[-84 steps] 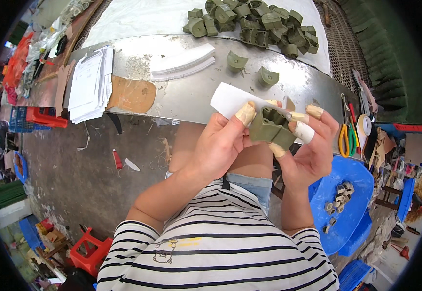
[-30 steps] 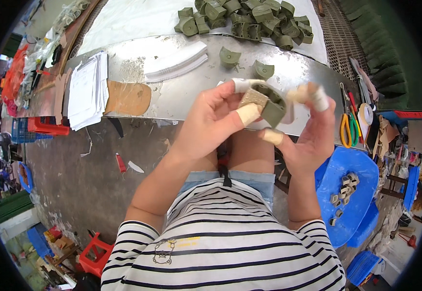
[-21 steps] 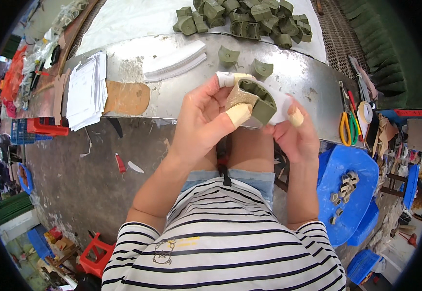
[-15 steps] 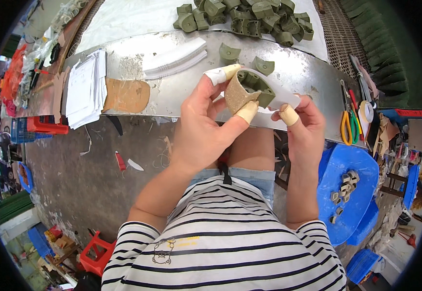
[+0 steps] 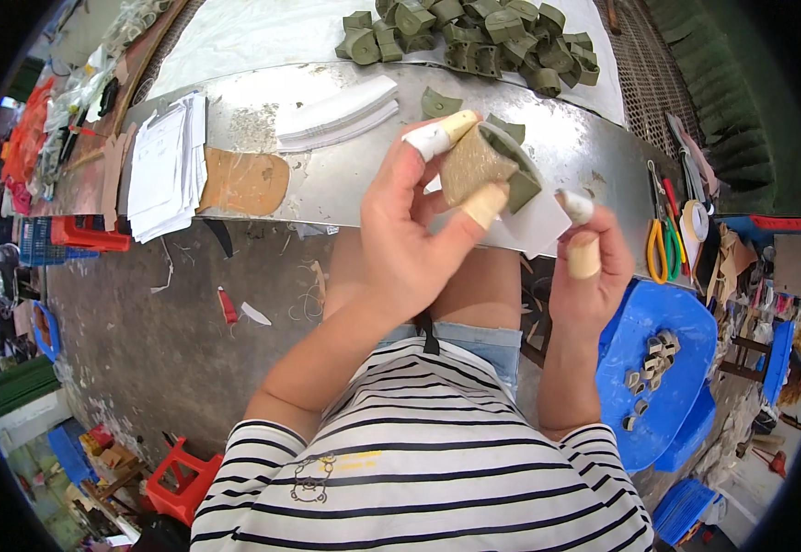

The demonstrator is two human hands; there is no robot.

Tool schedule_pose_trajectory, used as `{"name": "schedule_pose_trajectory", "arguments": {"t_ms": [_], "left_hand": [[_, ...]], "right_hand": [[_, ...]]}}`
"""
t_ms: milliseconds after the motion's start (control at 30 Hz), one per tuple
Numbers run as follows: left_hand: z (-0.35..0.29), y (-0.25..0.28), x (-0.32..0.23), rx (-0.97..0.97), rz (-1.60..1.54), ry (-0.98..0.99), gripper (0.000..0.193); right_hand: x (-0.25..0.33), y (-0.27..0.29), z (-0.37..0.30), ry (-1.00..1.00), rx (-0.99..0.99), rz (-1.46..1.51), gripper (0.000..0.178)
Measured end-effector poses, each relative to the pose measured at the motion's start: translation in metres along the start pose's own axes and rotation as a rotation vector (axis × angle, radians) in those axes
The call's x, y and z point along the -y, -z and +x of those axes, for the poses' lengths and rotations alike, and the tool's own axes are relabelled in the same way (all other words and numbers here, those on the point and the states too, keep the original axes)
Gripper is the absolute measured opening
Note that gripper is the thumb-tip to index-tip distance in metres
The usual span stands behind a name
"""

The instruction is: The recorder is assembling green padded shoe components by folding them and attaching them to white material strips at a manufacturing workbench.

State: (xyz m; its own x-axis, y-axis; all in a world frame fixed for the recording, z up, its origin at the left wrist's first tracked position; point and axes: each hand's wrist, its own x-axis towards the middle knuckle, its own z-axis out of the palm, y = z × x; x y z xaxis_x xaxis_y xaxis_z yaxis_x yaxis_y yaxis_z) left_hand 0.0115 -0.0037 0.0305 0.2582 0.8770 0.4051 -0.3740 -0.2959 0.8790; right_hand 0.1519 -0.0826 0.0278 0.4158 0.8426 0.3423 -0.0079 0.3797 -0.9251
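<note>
My left hand [image 5: 414,244] grips a green heel block [image 5: 526,184] between thumb and fingers, just above the table's near edge. A glittery tan covering [image 5: 474,167] wraps the side toward my palm. From the block's right side hangs a thin white sheet [image 5: 540,221]. My right hand [image 5: 594,262] is beside that sheet, thumb and index finger apart; the index tip is close to its edge, and whether they touch is unclear. Cream and white wraps cover thumb and index tips on both hands. Two loose green heel blocks lie behind, one [image 5: 439,103] fully seen, the other partly hidden.
A pile of green heel blocks [image 5: 474,37] lies at the back. On the metal table [image 5: 327,189] are white strips [image 5: 341,115], papers [image 5: 166,166] and a tan insole-shaped piece [image 5: 246,184]. Scissors [image 5: 658,248] lie at right, above a blue basin [image 5: 640,368] holding small pieces.
My left hand has moved slightly right and turned the heel block, showing more of the tan covering. The white sheet has swung lower, and my right fingers have come off it and spread.
</note>
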Motion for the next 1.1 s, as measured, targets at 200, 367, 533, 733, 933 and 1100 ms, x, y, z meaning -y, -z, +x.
{"name": "schedule_pose_trajectory", "arguments": {"t_ms": [200, 367, 533, 733, 933, 1100], "left_hand": [[0.012, 0.004, -0.006, 0.124, -0.369, 0.654, 0.044], [0.005, 0.016, 0.006, 0.334, -0.399, 0.334, 0.058], [0.011, 0.021, 0.004, 0.3, -0.383, 0.436, 0.061], [0.009, 0.021, 0.008, 0.258, -0.326, 0.397, 0.061], [0.012, 0.024, 0.007, 0.349, -0.203, 0.311, 0.06], [0.01, 0.022, 0.004, 0.304, -0.222, 0.293, 0.06]], "right_hand": [[-0.018, 0.002, 0.017, 0.009, 0.103, 0.006, 0.026], [-0.013, -0.004, 0.02, 0.024, 0.081, -0.027, 0.022], [-0.013, 0.0, 0.02, 0.145, 0.152, -0.25, 0.029], [0.003, -0.011, 0.021, 0.029, 0.002, -0.069, 0.033], [0.008, 0.001, 0.034, 0.288, 0.272, -0.433, 0.031], [0.011, -0.007, 0.028, 0.143, 0.168, -0.227, 0.018]]}}
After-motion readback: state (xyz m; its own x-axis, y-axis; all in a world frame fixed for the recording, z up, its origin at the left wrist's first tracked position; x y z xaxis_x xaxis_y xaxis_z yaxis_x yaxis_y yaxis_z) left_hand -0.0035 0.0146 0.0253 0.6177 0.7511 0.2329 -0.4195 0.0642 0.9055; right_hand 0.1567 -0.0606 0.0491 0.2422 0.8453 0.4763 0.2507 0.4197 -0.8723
